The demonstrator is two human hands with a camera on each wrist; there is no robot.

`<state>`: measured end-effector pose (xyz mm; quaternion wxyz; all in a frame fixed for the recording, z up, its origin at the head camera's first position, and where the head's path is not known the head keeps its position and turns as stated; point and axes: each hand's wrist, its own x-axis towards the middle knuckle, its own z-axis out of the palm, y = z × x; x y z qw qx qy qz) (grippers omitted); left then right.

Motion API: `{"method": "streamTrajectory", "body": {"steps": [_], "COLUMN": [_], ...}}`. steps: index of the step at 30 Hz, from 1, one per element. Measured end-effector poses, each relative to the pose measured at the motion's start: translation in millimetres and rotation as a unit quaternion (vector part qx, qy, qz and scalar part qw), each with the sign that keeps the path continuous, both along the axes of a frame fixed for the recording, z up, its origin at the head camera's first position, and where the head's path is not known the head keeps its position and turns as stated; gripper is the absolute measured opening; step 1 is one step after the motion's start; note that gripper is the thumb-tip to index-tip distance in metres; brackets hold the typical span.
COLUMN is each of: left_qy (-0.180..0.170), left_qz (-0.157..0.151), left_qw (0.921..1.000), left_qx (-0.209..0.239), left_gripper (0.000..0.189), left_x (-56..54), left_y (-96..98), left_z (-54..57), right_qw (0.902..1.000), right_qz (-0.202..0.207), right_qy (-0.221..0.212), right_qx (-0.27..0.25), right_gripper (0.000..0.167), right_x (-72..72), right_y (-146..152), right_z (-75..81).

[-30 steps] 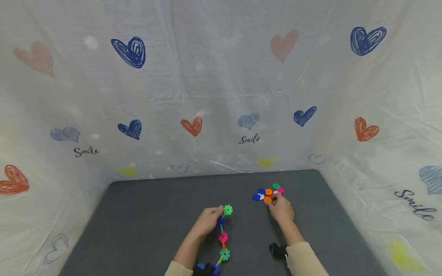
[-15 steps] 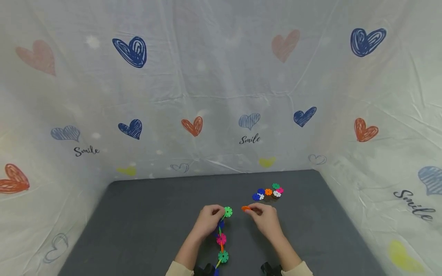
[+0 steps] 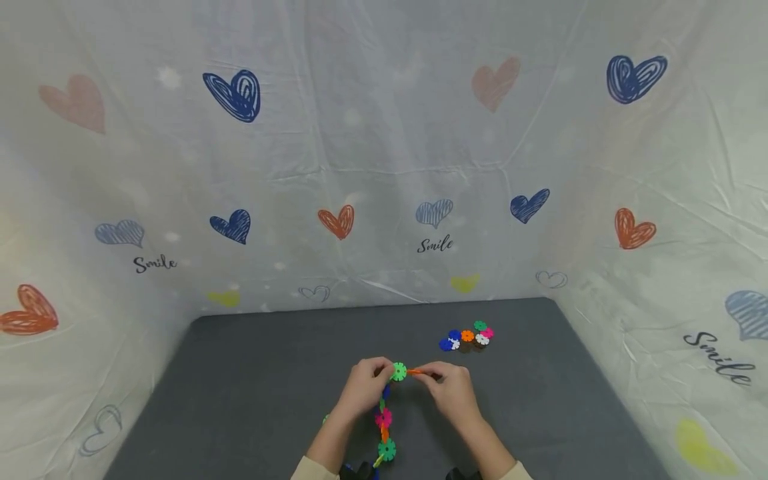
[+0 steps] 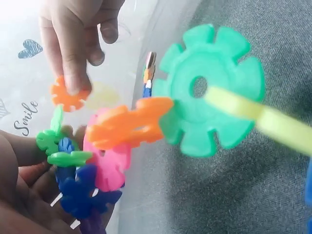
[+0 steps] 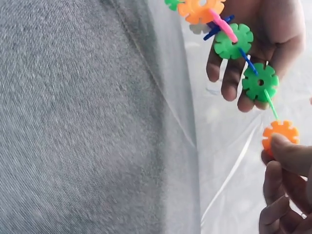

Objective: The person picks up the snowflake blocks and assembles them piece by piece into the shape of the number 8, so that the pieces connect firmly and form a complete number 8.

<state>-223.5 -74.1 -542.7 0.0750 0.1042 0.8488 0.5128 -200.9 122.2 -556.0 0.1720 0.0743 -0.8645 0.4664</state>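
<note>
A chain of slotted snowflake discs (image 3: 384, 418) in pink, green, blue and orange hangs from my left hand (image 3: 362, 388). The left thumb and fingers grip it near its upper end, just below a light green disc (image 3: 399, 372). My right hand (image 3: 454, 395) pinches an orange snowflake disc (image 5: 288, 127) between thumb and fingertips. In the left and right wrist views, the orange disc's edge meets the light green disc (image 4: 56, 119) at the chain's end. How deep the slots sit in each other cannot be told. A larger-looking green disc (image 4: 209, 92) is close to the left wrist camera.
Several loose snowflake discs lie at the back right of the dark grey table (image 3: 270, 373), among them an orange one (image 3: 467, 336), a blue one (image 3: 445, 344) and brown ones (image 3: 465, 347). A pale curtain (image 3: 384, 133) with printed hearts surrounds the table.
My right hand has taken the orange disc from the loose discs and moved left with it to the chain's light green end. My left hand has stayed nearly in place, holding the chain.
</note>
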Motion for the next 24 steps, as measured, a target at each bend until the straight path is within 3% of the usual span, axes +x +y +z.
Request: {"method": "streamTrajectory", "body": {"steps": [5,13,20,24], "left_qy": [0.02,0.052,0.059,0.063], "left_qz": [-0.006,0.024,0.021,0.01], "left_qw": [0.9998,0.997,0.996,0.9966], "left_qx": [-0.006,-0.052,-0.064,-0.052], "left_gripper": [0.021,0.017,0.017,0.016], "left_x": [2.2,5.3,8.9,10.6], "left_y": [3.2,6.7,5.8,6.2], "left_z": [1.2,4.3,8.1,9.9], "right_qw": [0.9977,0.9882,0.9642,0.9549], "right_qz": [0.005,-0.007,0.028,0.049], "right_qy": [0.04,0.12,0.227,0.254], "right_qx": [0.055,0.095,0.135,0.146], "right_gripper": [0.009,0.015,0.02,0.02], "right_x": [1.1,5.0,4.0,2.0], "right_y": [0.7,-2.8,-2.6,-1.9], "right_z": [-0.8,-0.8,-3.4,-2.0]}}
